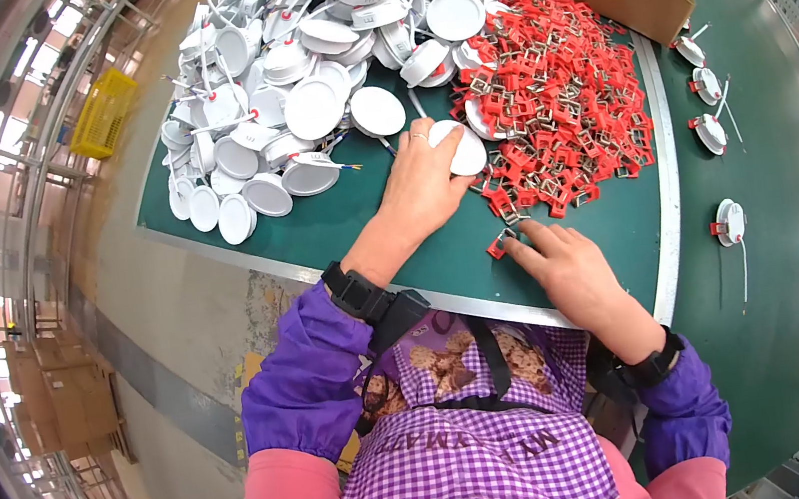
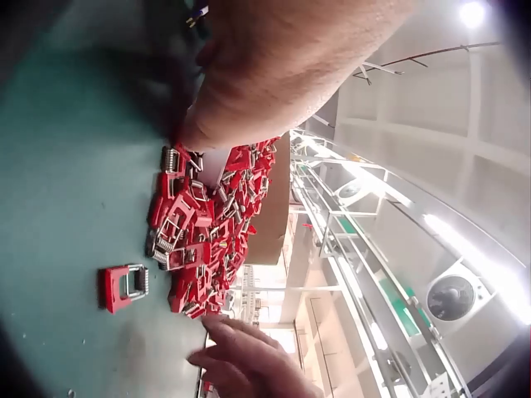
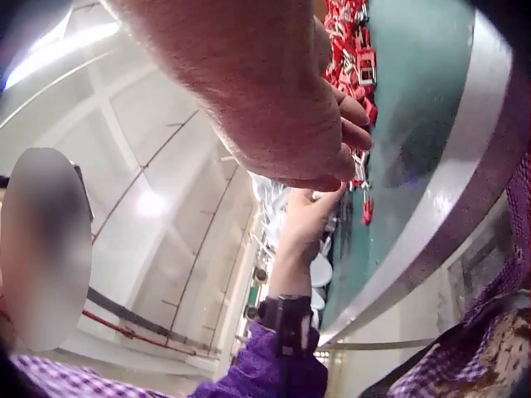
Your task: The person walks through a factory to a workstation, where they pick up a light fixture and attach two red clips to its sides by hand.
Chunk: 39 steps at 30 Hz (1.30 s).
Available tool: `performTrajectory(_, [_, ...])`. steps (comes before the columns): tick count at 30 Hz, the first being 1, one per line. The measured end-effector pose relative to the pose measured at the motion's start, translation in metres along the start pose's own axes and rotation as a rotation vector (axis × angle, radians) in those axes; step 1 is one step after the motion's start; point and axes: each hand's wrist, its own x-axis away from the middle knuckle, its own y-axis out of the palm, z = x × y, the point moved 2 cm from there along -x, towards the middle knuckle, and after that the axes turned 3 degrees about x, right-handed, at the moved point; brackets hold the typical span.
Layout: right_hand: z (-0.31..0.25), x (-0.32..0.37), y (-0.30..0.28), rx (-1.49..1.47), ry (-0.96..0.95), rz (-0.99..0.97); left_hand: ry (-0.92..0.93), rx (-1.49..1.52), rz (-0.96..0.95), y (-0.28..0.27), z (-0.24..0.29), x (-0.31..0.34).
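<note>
In the head view my left hand [image 1: 421,186] holds a white round lamp [image 1: 459,149] at its edge, thumb and fingers bent about it, just left of the red clip pile [image 1: 556,93]. The lamp's flat face points up towards the head camera; being round, it shows me no clear long axis. Nearer the table's front edge lies a single red clip [image 1: 497,243] on the green table [image 1: 334,213] — its red body points to the lower left, its metal part to the upper right, and its axis runs slantwise between them. My right hand [image 1: 580,276] reaches over with fingers apart and slightly bent, gripping nothing I can see — whether a fingertip touches the clip, I cannot tell. White lamps [image 1: 315,109] lie heaped beyond my left hand.
</note>
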Motion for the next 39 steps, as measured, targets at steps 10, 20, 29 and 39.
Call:
performTrajectory(10, [-0.007,-0.005,0.005,0.059,0.053,-0.098,-0.205,0.675,0.270,-0.022,0.009,0.024])
performTrajectory(20, [0.021,0.008,-0.006,-0.922,0.688,0.320,-0.544,1.712,-0.037,-0.023,0.029,0.050])
performTrajectory(29, [0.063,0.032,-0.032,-0.955,0.904,0.241,-0.538,1.567,0.252,-0.032,0.048,0.054])
performTrajectory(39, [0.002,0.005,-0.047,-0.512,0.558,0.384,-0.608,1.377,-0.148,0.004,0.087,0.061])
